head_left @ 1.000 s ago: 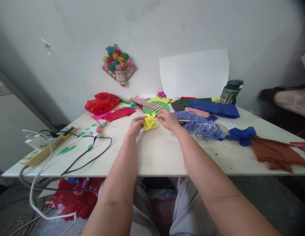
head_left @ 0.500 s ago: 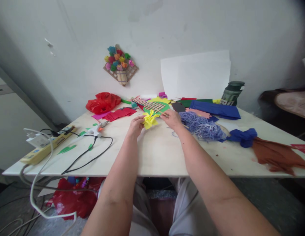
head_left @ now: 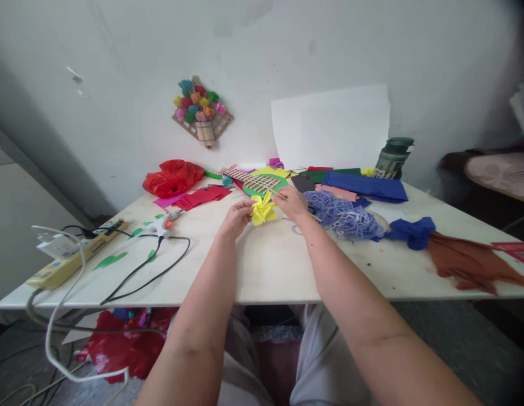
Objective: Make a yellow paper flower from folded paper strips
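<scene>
Above the middle of the table, my left hand [head_left: 238,217] is closed on the edge of a yellow paper flower [head_left: 263,209], its petals flared outward. My right hand [head_left: 290,202] grips a thin wooden stick [head_left: 315,216]; one end points at the flower and the other shows below the palm. Whether the stick's tip touches the petals I cannot tell. Just behind the flower lies a green round piece [head_left: 282,181] with a woven stick lattice [head_left: 262,181] on top. A heap of lavender yarn [head_left: 342,214] sits right of my right hand.
A glue gun [head_left: 161,224] with a black cord lies left, near a yellow power strip [head_left: 75,259]. Red paper [head_left: 205,197], a red plastic bag [head_left: 174,176], folded blue paper [head_left: 365,187], brown paper [head_left: 465,259] and a dark green bottle [head_left: 392,158] are around the table. Green paper leaves [head_left: 111,260] lie left.
The yellow flower has turned so its petals face differently, and it has shifted slightly right. Both hands keep their holds. The whole view has moved a little.
</scene>
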A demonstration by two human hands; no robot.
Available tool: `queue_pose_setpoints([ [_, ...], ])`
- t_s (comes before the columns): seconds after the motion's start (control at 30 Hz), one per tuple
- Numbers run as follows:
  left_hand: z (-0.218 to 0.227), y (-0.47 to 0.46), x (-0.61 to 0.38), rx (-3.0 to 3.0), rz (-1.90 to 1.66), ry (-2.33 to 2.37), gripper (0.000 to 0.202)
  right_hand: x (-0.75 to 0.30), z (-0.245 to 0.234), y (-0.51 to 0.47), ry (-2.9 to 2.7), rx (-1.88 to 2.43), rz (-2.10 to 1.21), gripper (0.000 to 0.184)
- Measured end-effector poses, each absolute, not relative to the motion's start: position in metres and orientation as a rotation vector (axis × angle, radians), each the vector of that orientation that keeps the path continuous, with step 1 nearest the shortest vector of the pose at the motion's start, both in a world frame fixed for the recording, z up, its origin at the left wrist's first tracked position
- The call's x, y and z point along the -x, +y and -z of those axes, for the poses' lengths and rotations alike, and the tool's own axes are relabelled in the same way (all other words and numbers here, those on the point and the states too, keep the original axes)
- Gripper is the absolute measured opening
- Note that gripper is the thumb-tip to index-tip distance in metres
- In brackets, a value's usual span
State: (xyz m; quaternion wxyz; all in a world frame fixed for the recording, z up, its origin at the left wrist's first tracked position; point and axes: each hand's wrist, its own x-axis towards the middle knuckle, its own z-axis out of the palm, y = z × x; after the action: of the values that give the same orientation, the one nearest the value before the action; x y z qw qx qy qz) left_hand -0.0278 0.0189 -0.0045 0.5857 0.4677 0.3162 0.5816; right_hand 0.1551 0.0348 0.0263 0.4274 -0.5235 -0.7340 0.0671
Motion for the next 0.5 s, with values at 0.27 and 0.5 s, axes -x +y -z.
queue_pose_setpoints([
  [0.27,0.0040,0.0164,0.0233,-1.119,-1.312,0.714,0.024,-0.1516,-0.0270,0.0328,-1.828,1.367,-0.191,0.023],
  [0.5,-0.0001,0.0156,0.0236,-1.102,-1.271,0.729,0.024,-0.1512,-0.0280,0.0320,-1.784,1.390,-0.190,0.019],
])
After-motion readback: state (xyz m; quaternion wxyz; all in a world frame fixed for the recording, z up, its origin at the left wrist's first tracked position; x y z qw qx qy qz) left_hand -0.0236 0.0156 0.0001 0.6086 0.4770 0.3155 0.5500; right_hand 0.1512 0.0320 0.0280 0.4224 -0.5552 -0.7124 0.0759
